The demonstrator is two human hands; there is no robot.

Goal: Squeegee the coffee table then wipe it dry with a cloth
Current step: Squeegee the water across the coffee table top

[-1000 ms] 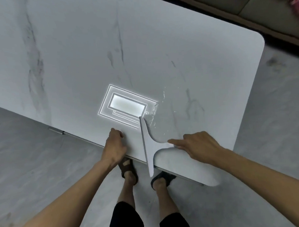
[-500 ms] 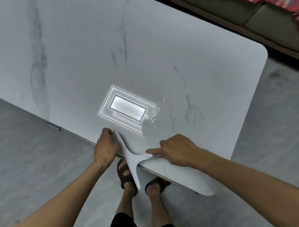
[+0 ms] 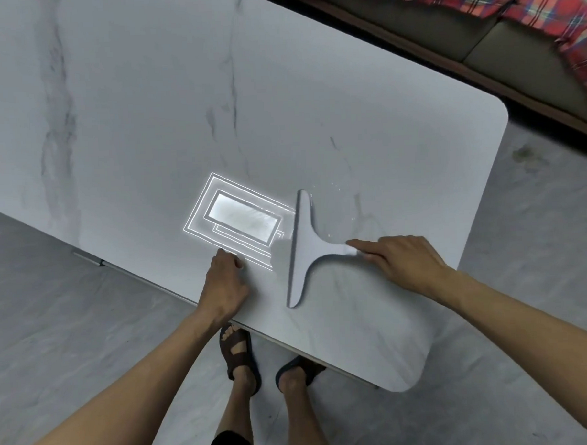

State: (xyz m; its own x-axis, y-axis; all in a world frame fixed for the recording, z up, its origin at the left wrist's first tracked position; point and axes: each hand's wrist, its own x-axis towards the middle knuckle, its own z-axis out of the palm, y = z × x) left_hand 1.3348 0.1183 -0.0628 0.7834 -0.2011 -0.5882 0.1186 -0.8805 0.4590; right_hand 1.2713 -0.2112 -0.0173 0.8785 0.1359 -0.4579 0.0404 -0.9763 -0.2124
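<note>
Gripping the squeegee [image 3: 302, 252] by the end of its handle, the right hand [image 3: 405, 263] lies over the table [image 3: 129, 111], forefinger stretched along the handle and the other fingers curled round it. The blade stands just left of this hand and runs from the far side toward the near edge (whether it lies fully flat on the top cannot be told). Just beyond the right hand's forefinger, a film of water [image 3: 338, 207] with scattered droplets lies on the marble-patterned top. The left hand [image 3: 224, 286] rests on the table close to its near edge, just left of the blade and apart from it, with its fingers curled under and holding nothing. A bright rectangular reflection [image 3: 241, 219] sits just beyond the left hand. Below both hands, sandalled feet [image 3: 239, 352] stand on the grey floor [image 3: 54, 317]. Well beyond the right hand, a sofa [image 3: 499, 45] carries red plaid fabric [image 3: 551, 6].
</note>
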